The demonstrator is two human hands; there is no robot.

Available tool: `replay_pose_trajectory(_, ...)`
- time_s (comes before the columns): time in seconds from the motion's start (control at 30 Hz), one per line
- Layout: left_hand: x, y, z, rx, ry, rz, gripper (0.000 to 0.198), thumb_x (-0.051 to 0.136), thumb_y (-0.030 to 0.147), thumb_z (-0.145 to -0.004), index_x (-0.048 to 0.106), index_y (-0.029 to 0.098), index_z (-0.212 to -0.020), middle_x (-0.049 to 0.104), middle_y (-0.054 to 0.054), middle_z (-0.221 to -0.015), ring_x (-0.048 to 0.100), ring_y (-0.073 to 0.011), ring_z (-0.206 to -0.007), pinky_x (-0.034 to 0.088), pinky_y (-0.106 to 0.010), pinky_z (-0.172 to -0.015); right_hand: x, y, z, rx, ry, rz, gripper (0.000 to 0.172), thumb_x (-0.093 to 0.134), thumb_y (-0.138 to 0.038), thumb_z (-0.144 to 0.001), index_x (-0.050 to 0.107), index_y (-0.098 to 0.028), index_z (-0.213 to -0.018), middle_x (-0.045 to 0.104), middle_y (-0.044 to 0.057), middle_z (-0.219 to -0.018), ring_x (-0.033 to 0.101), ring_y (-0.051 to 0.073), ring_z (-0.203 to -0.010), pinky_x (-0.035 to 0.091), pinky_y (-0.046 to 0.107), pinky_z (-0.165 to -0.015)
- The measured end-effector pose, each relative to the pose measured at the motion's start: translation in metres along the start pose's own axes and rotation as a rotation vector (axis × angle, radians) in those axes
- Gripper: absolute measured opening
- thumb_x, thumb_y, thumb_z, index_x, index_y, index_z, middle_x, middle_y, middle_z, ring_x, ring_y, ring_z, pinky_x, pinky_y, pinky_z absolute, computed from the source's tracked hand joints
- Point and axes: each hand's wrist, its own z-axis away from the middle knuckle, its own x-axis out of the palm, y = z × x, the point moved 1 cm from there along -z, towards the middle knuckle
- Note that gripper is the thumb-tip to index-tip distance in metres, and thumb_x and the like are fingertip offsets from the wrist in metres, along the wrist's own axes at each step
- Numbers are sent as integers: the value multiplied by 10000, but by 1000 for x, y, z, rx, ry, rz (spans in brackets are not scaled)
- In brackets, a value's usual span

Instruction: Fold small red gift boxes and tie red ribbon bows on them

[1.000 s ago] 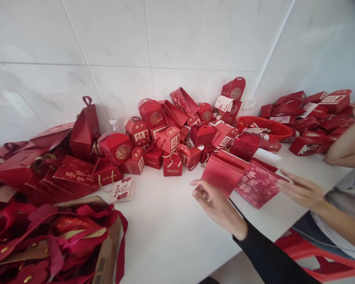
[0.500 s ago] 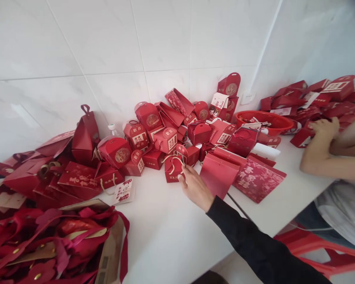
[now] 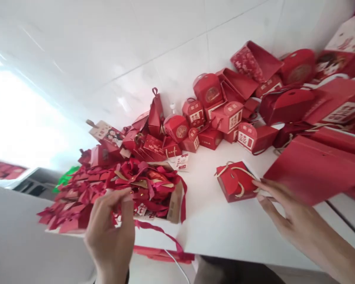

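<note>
A small red gift box (image 3: 236, 183) with cream rope handles stands on the white table (image 3: 213, 232). My right hand (image 3: 286, 205) is at its right side, thumb and forefinger closed at the rope handle's end. A pale edge shows behind those fingers. On the left, my left hand (image 3: 111, 228) is raised in front of a cardboard carton (image 3: 175, 207) filled with dark red ribbons. Its thumb and forefinger curl until their tips come together. Whatever lies between those tips, if anything, is too small to make out.
Red gift boxes (image 3: 208, 92) are piled along the wall. Large flat red bags (image 3: 313, 169) lie to the right. More red pieces (image 3: 73, 197) heap up beyond the carton. A ribbon (image 3: 162, 230) trails over the table's front edge, above a red stool (image 3: 165, 254).
The view has swung left and come closer. My left hand has entered view. The small gift box now stands apart from the pile, nearer me, with my right hand still at its handle.
</note>
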Motion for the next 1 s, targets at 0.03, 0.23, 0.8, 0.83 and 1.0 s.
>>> replay_pose_trajectory(0.03,-4,-7,-8,-47,-19,-34,122,662,188,-914,724,219,-1015,699,-28,-961,641,-154,-863,507,-280,-782,0,-1,0,18,-12,-20,536,401,-502,-952,689,-151,-1237,710,183,-1265,712,362,-1120,631,497,-897)
replay_pose_trajectory(0.23,5,-41,-40,62,-409,-220,259,529,252,-962,748,209,-1092,651,-75,-1033,631,-229,-1000,511,-352,-856,-3,3,6,132,-73,-110,549,441,-593,-900,719,-221,-1194,715,133,-1268,745,346,-1042,641,359,-499)
replay_pose_trajectory(0.8,26,-64,-71,75,-494,-341,151,509,284,-914,634,207,-876,670,-61,-888,598,-248,-883,462,-381,-842,6,30,24,19,-135,-75,412,498,-560,-974,669,-367,-1295,658,44,-1379,721,283,-1128,654,277,-583)
replay_pose_trajectory(0.83,26,-64,-72,53,-477,-324,142,510,294,-913,623,210,-890,668,-53,-871,608,-241,-868,466,-369,-823,4,26,24,26,-114,-72,424,490,-570,-968,678,-355,-1281,668,49,-1363,729,284,-1109,662,292,-618)
replay_pose_trajectory(1.0,22,-65,-83,-81,-342,-214,138,555,347,-891,606,222,-917,671,-20,-856,626,-202,-792,458,-329,-756,-2,7,21,67,-84,-77,465,459,-600,-953,700,-323,-1240,700,51,-1312,749,276,-1053,668,331,-691)
